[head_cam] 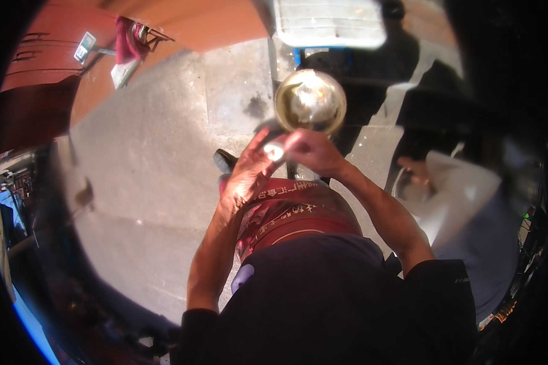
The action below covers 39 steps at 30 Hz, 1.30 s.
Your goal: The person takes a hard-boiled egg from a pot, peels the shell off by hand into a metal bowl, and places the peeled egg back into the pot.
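Observation:
My left hand (251,166) pinches a small white roundish piece (274,151), which glares in the sunlight; what it is made of cannot be told. Its index finger sticks up. Against the piece's right side is my right hand (313,150), fingers curled and blurred; whether it grips the piece too is unclear. Just beyond both hands a shiny metal bowl (310,100) stands in strong light, its contents washed out by glare. Below the hands a red apron (297,219) with printed writing covers my lap.
A white plastic tray (331,23) rests on a blue-framed support at the top. At the right a person in a pale sleeve (461,182) works close by, holding something blurred. Concrete floor (141,150) spreads to the left, towards an orange wall (196,23). A shoe (226,160) shows beside the apron.

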### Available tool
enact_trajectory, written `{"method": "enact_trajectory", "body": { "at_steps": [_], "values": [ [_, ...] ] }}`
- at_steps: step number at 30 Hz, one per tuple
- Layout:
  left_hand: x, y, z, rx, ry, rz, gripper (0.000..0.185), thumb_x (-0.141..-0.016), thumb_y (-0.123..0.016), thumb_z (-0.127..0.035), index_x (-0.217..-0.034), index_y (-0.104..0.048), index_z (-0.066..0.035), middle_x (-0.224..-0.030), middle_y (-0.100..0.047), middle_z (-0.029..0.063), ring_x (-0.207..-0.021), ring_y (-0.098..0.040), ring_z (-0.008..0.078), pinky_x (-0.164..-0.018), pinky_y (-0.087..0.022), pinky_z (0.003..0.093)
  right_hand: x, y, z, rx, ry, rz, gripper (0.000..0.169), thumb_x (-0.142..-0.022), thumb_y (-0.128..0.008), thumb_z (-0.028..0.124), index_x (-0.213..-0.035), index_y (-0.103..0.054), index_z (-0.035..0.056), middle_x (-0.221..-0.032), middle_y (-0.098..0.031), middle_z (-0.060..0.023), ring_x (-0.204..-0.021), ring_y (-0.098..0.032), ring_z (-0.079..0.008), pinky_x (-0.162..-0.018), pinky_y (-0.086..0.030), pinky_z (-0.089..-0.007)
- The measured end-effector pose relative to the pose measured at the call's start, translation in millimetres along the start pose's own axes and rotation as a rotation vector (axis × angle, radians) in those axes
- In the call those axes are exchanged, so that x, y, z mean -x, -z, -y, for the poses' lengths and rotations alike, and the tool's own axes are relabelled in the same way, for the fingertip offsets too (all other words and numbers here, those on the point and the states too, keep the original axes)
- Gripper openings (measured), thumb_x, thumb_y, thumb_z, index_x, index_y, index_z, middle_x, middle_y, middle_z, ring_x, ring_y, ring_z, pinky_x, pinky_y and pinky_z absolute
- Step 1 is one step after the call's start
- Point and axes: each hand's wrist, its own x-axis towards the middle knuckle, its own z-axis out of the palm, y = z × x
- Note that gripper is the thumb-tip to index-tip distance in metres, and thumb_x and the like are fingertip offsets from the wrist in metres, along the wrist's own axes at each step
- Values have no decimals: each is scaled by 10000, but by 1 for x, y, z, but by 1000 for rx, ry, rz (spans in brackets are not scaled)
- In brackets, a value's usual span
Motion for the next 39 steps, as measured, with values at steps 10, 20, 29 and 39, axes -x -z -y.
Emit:
{"method": "enact_trajectory", "body": {
  "at_steps": [10,20,29,39],
  "values": [
    [0,0,6,46,10,23,805,-952,-785,-220,-1559,-313,20,-1485,-525,242,-1381,-532,336,-1263,-339,499,0,-6,-13,66,312,-98,135,-883,-759,60,-927,-634,32,-886,-620,-90,-743,-603,-237,-713,-497,-380],
    [1,6,18,204,-31,-26,667,-986,-745,-254,-1497,-413,17,-1437,-556,259,-1391,-508,402,-1272,-331,501,28,-2,11,115,132,-405,167,-871,-751,-8,-938,-608,46,-904,-626,-84,-741,-603,-209,-671,-507,-331],
    [12,-14,11,-251,-199,-18,637,-991,-739,-143,-1511,-401,0,-1269,-668,213,-1134,-689,322,-1066,-551,498,4,40,-46,504,-177,-275,184,-893,-734,79,-1076,-748,62,-1047,-733,-126,-872,-715,-280,-753,-548,-367],
    [15,-20,2,-473,-174,-92,715,-884,-795,46,-1499,-432,10,-1179,-725,180,-1031,-723,191,-874,-635,304,0,9,36,77,119,-10,130,-923,-755,135,-1022,-761,52,-918,-673,-92,-796,-656,-193,-721,-513,-340]
  ]
}}
